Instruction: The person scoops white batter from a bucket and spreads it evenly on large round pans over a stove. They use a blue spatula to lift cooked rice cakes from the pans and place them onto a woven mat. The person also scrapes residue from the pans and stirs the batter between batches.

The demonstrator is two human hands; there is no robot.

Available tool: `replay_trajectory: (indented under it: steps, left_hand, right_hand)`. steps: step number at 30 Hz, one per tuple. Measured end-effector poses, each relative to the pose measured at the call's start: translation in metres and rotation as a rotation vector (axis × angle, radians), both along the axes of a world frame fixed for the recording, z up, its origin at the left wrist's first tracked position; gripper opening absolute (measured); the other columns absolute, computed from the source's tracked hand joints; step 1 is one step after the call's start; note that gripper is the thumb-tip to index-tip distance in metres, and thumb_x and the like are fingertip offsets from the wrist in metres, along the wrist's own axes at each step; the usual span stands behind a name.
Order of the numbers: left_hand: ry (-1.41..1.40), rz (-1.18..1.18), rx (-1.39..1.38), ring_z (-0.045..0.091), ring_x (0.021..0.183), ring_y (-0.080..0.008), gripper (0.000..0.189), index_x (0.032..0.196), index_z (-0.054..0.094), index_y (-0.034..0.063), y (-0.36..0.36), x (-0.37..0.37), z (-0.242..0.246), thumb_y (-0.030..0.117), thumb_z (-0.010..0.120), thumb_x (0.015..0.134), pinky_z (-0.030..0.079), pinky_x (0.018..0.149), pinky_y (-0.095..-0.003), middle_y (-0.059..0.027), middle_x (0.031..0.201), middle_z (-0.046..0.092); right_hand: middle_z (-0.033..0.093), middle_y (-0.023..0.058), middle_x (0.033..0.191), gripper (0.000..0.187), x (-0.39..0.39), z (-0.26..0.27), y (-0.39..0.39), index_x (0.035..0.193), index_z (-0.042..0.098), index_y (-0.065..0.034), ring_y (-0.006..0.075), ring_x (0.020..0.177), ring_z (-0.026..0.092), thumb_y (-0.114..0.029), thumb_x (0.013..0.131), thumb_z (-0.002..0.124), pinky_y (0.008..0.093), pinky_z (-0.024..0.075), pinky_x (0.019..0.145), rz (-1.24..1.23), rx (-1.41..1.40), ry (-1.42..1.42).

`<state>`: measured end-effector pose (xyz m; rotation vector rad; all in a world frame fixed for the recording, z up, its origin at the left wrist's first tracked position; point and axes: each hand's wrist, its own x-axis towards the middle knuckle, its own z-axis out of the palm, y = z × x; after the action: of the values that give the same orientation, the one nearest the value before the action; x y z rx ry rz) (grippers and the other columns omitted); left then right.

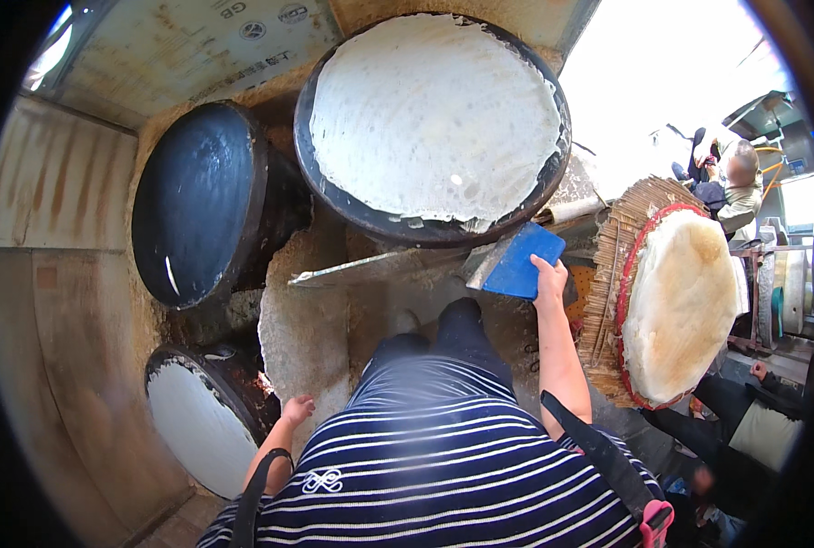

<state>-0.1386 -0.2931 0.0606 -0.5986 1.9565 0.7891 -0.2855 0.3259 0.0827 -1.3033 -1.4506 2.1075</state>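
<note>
A blue flat scraper (522, 262) with a pale straight edge is held in my right hand (551, 279), just below the rim of a large round black griddle (448, 240). On that griddle lies a thin white sheet of batter (434, 123) with ragged edges, reaching close to the rim. My left hand (299, 409) hangs low at the left, away from the griddles, its fingers loosely curled; it seems to hold nothing. A bare black griddle (194, 205) stands at the left. Below it, another griddle (225, 366) bears a white layer (198, 421).
At the right, a stack of thin pale flatbreads (681, 308) with a red rim rests on a round mat of stalks (606, 274). A long thin strip (345, 267) lies between me and the large griddle. Other people are at the far right, one seated near machinery (767, 288).
</note>
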Motion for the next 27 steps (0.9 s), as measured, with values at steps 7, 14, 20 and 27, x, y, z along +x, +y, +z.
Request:
replay_trajectory:
  steps: [7, 14, 20, 27]
  left_hand:
    - [0.045, 0.263, 0.207, 0.062, 0.078, -0.0191, 0.034, 0.118, 0.053, -0.0038, 0.049, -0.026, -0.015, 0.015, 0.053, 0.089, 0.051, 0.068, -0.0294, -0.0117, 0.095, 0.063]
    - [0.112, 0.079, 0.425, 0.06, 0.085, -0.0132, 0.032, 0.118, 0.053, -0.0021, 0.183, -0.1, -0.008, 0.015, 0.052, 0.091, 0.048, 0.076, -0.0259, -0.0079, 0.097, 0.064]
    - [0.155, -0.02, 0.404, 0.06, 0.085, -0.0126, 0.031, 0.117, 0.055, 0.0025, 0.182, -0.127, 0.001, 0.015, 0.053, 0.089, 0.048, 0.077, -0.0262, -0.0063, 0.093, 0.065]
    - [0.168, -0.039, 0.252, 0.06, 0.077, -0.0123, 0.03, 0.115, 0.057, 0.0034, 0.125, -0.12, -0.023, 0.016, 0.055, 0.088, 0.048, 0.071, -0.0261, -0.0069, 0.086, 0.065]
  right_hand:
    - [0.064, 0.0088, 0.087, 0.026, 0.002, 0.031, 0.051, 0.096, 0.058, 0.0019, 0.0158, 0.074, 0.061, -0.003, 0.073, 0.068, 0.0302, 0.0504, 0.068, 0.315, 0.112, -0.159]
    - [0.06, 0.0096, 0.104, 0.034, -0.055, 0.068, 0.148, 0.114, 0.049, 0.0008, 0.0175, 0.091, 0.059, -0.007, 0.083, 0.06, 0.0304, 0.0477, 0.081, 0.311, 0.308, -0.081]
    - [0.061, 0.0112, 0.096, 0.036, -0.099, 0.038, 0.14, 0.111, 0.049, 0.002, 0.0205, 0.079, 0.062, -0.002, 0.078, 0.063, 0.0328, 0.0523, 0.07, 0.316, 0.193, -0.142]
    - [0.058, 0.013, 0.103, 0.041, -0.062, 0.006, -0.055, 0.11, 0.049, 0.0033, 0.0223, 0.094, 0.056, -0.004, 0.075, 0.068, 0.034, 0.044, 0.085, -0.012, 0.349, -0.132]
